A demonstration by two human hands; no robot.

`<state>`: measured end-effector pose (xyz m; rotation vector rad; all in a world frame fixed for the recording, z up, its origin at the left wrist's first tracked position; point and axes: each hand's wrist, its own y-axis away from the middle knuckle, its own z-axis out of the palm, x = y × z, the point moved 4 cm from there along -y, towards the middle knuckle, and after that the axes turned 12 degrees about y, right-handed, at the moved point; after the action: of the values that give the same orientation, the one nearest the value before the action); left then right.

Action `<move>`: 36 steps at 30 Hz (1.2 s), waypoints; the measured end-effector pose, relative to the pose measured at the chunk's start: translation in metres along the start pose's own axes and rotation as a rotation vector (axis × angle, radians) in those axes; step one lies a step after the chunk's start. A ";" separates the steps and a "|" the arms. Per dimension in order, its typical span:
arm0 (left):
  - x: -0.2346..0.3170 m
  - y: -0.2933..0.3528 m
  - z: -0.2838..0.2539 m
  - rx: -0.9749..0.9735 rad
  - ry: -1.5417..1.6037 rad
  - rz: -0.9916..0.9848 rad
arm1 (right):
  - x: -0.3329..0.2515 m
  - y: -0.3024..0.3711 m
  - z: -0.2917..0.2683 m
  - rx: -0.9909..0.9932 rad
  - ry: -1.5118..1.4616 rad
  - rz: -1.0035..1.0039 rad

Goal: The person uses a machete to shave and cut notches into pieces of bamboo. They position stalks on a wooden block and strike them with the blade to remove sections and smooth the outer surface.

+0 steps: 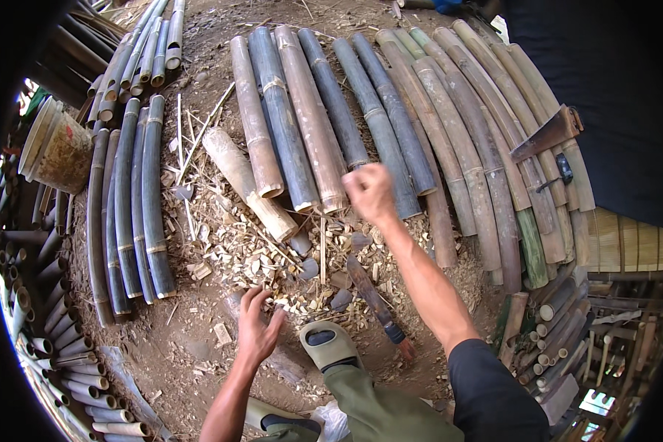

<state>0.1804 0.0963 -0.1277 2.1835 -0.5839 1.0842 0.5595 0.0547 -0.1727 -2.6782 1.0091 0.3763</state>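
Note:
My left hand (258,324) is held low over the wood chips, its fingers apart and nothing in them. Further forward, my right hand (370,193) is closed at the near end of a dark bamboo pole (339,103); it is a little blurred, and whatever lies inside the fingers is hidden. On the ground between my arms lies a long-bladed knife (368,289) with a dark band by its handle. A pale, scraped bamboo piece (236,166) slants across the chips to the left of the laid-out poles.
Cut bamboo poles (471,140) lie in a row ahead and to the right, with a handsaw (549,136) on top. More dark poles (129,199) lie at left, near a dirty bucket (57,147). Stacked bamboo (81,376) lines the left edge. My sandalled foot (328,344) is below.

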 end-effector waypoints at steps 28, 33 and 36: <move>0.093 -0.119 -0.073 -0.208 0.424 -0.064 | -0.132 0.256 -0.062 -0.495 -0.268 -0.456; 0.045 -0.025 -0.138 -0.221 -0.058 -0.108 | 0.010 0.300 -0.043 -0.452 0.225 0.153; -0.033 0.039 -0.161 -0.280 -0.356 -0.054 | 0.043 0.330 -0.023 -0.601 0.088 0.204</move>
<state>0.0504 0.1852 -0.0667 2.1374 -0.7767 0.5467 0.3724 -0.2190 -0.2129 -3.1390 1.3832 0.7045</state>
